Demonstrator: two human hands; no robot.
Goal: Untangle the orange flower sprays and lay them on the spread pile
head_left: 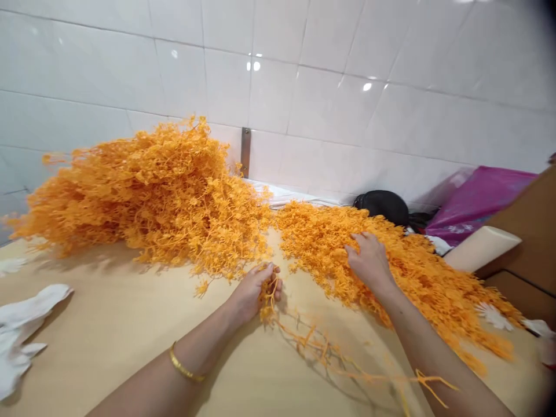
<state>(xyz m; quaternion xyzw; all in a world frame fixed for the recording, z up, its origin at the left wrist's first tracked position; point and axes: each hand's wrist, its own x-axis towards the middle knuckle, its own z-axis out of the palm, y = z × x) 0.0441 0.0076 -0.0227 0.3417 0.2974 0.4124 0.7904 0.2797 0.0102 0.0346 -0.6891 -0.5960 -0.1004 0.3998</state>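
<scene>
My left hand point(256, 291), with a gold bangle on its wrist, is closed around orange branching stems point(304, 339) that trail toward the lower right over the table. My right hand point(368, 259) reaches onto the right heap of orange sprigs point(324, 231); its fingers are spread, with the tips against the sprigs. A taller heap of the same orange sprigs point(165, 191) lies behind and to the left of my left hand.
Crumpled white cloth point(26, 330) lies on the pale table point(143, 336) at the left. Behind the right heap are a black case point(384, 205), a purple bag point(473, 202) and a cream roll point(484, 248). A tiled wall rises behind.
</scene>
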